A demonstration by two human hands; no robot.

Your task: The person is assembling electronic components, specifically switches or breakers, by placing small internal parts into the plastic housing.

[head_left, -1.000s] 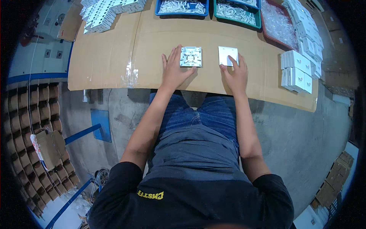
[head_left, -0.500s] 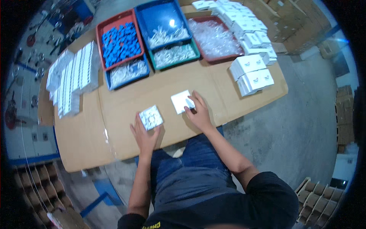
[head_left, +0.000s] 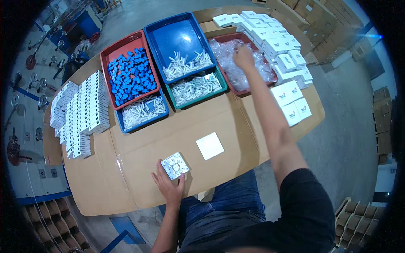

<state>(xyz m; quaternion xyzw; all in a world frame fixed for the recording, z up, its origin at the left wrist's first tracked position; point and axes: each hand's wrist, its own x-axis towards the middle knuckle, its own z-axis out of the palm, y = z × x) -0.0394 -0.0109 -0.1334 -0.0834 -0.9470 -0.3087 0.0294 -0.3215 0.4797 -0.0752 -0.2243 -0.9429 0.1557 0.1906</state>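
Half a second ago both hands lay close together at the near edge of the table, each beside a small square part. Now the right hand has left the white plate and is stretched far out to the red tray of clear plastic bags at the back right. It lies over the bags with the fingers bent downward; whether they already pinch a bag cannot be told from here. It looks as if the person is fetching a bag for the work on the two parts.

The left hand has stayed with the grey square part near the table edge. Its fingers are spread and lie around the left and lower sides of the part, touching it and holding it flat on the table.

The white plate is smooth, thin and square, and lies free on the brown cardboard cover of the table, just to the right of the grey part. The grey part looks like metal, with raised ribs or openings on its face. The bags are shiny and wrinkled. Other trays hold small blue blocks and small white pieces. White boxes stand in rows at the left, and more white boxes lie at the right.
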